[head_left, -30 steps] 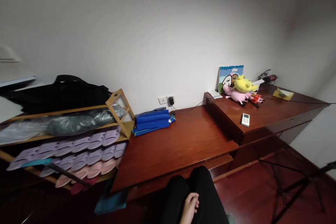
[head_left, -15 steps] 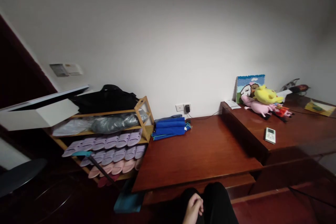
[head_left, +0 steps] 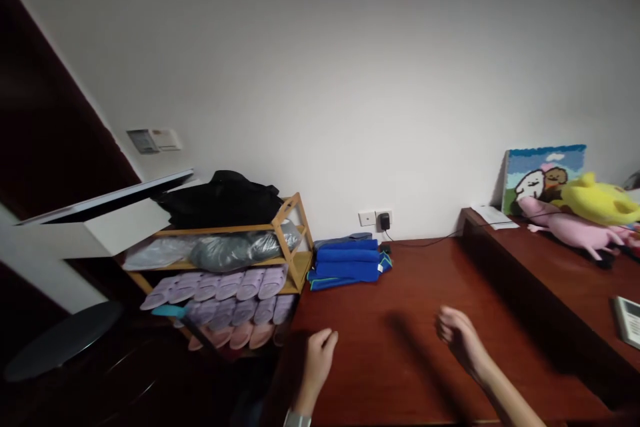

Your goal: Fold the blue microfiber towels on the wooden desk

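My left hand [head_left: 319,359] is over the near left part of the reddish-brown wooden table [head_left: 365,327], with its fingers curled in and nothing visible in them. Over the right part of the tabletop, my right hand [head_left: 461,339] is also closed in a loose fist, slightly blurred, and no object shows in it. Beyond both hands, against the wall, lies a stack of folded blue cloths [head_left: 347,261]; neither hand touches it.
A wooden rack [head_left: 300,230] at left holds lilac slippers [head_left: 230,283], pink slippers [head_left: 250,335] and a black bag [head_left: 225,200]. A black plug [head_left: 385,221] sits in the wall. The raised right surface bears a pink plush toy [head_left: 570,227], a yellow plush toy [head_left: 595,199] and a dog picture [head_left: 543,177].
One hand rested on the lap earlier; now both hands are apart and raised over the table. The view has shifted left and closer to the table.
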Demonstrator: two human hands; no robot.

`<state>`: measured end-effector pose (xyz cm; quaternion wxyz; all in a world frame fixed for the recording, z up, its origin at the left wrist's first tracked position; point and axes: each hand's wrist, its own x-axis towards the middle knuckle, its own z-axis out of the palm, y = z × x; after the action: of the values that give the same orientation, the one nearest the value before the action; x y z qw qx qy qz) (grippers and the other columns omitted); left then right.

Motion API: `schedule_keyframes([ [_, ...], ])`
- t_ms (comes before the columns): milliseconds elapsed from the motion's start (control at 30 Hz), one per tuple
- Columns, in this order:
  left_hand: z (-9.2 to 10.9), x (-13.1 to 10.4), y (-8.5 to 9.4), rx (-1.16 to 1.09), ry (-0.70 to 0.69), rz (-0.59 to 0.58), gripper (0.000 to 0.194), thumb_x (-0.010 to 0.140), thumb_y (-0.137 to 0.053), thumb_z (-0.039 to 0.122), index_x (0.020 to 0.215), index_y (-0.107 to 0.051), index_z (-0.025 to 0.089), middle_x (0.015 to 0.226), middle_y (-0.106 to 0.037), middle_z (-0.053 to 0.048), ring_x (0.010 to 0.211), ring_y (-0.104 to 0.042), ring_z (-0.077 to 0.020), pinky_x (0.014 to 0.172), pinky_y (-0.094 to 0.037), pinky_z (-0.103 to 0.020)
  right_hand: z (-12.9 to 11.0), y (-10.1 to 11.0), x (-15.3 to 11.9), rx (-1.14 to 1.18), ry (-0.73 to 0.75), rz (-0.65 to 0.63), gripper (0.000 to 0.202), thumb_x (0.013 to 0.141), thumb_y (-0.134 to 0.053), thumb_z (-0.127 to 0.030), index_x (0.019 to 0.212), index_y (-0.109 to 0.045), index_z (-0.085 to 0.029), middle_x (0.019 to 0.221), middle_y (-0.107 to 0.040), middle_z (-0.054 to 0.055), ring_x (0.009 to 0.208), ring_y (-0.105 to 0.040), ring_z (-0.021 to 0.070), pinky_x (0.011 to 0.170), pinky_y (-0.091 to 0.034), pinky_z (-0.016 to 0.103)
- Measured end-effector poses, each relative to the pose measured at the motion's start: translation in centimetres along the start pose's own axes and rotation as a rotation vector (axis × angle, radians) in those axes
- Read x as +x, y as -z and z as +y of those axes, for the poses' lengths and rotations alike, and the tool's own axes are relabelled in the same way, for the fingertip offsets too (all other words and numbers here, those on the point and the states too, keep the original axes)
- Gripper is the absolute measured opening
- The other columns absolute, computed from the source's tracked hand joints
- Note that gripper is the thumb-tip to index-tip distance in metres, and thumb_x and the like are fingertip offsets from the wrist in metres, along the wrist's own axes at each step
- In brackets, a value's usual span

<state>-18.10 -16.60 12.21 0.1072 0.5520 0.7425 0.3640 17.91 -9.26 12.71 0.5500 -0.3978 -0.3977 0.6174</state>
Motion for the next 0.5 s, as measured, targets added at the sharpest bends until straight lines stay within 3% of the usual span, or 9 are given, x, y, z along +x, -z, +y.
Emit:
schedule_keyframes([
  [100,-1.0,2.2,-3.6,0.118,0.084,-0.059,0.044,0.089,-0.057,0.042,0.051,-0.044,0.024,0.050,-0.052,0.003,0.053,-0.048,-0.0135,0.057,-0.032,-0.026,2.9,-5.9,7.4,-0.024,-0.295,-0.038,0.037,0.067,-0.078,-0.051,0.068,-0.053,-0.024,0.059,-0.054,-0.004,0.046,-0.040,0.0078,0.043,-0.030,0.021],
  [233,-3.2,1.6,-7.3,0.224,0.047,-0.078,0.031,0.090,-0.059,0.029,0.059,-0.060,0.025,0.059,-0.067,-0.001,0.055,-0.061,-0.0161,0.058,-0.033,-0.026,8.0,-11.9,14.7,-0.061,-0.384,0.015,0.035,0.065,-0.082,-0.042,0.074,-0.054,-0.023,0.061,-0.061,-0.001,0.049,-0.057,0.0113,0.047,-0.042,0.021],
  [367,-5.6,1.3,-8.7,0.384,-0.035,-0.113,0.032,0.096,-0.051,0.025,0.070,-0.069,0.028,0.073,-0.077,-0.005,0.067,-0.072,-0.0209,0.061,-0.038,-0.028,11.3,-15.4,19.2,-0.083,-0.367,0.066,0.046,0.064,-0.086,-0.048,0.072,-0.046,-0.025,0.056,-0.060,-0.002,0.048,-0.061,0.0154,0.046,-0.045,0.023],
  [500,-6.4,1.8,-9.1,0.385,-0.009,-0.135,0.031,0.096,-0.050,0.026,0.072,-0.069,0.029,0.075,-0.078,-0.006,0.069,-0.073,-0.0224,0.062,-0.037,-0.030,11.3,-16.8,21.0,-0.111,-0.248,0.092,0.056,0.062,-0.086,-0.062,0.069,-0.043,-0.026,0.051,-0.054,-0.005,0.044,-0.054,0.0135,0.042,-0.040,0.023],
])
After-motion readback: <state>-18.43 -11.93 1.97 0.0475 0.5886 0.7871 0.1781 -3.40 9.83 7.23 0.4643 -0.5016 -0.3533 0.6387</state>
